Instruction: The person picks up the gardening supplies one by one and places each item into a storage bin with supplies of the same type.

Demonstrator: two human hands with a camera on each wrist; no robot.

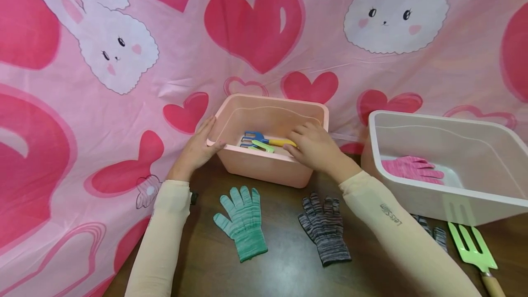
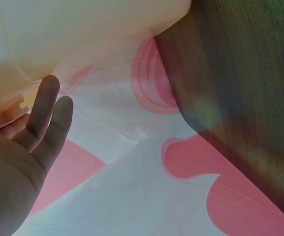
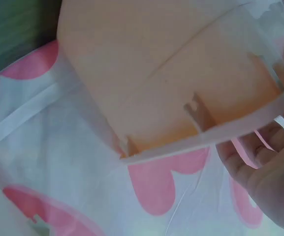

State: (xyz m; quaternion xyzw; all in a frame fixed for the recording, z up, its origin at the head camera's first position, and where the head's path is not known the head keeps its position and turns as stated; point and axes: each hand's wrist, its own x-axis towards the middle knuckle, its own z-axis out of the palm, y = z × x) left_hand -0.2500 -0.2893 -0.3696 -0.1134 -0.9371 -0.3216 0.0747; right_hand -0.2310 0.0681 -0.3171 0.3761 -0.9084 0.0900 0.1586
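A pink bin (image 1: 264, 166) stands toward 12 o'clock on the dark table (image 1: 280, 274), against a heart-patterned cloth (image 1: 173, 58). The left hand (image 1: 198, 148) lies at the bin's 8 o'clock corner, thumb over the near rim, fingers spread and fairly straight. The right hand (image 1: 315, 145) is at its 4 o'clock end, fingers relaxed and slightly bent about the rim. Inside, a blue fork (image 1: 257, 137) points its tines to 9 o'clock and its yellow handle (image 1: 280, 142) to 3, beside a light-green tool (image 1: 262, 146); whether the right thumb touches the handle cannot be told. From the bin, a green glove (image 1: 244, 223) lies at 7 o'clock and a dark striped glove (image 1: 325, 230) at 5. A white bin (image 1: 429, 198) stands at 3 o'clock with a pink glove (image 1: 412, 169) inside; a green fork (image 1: 472, 246) lies just on its near side.
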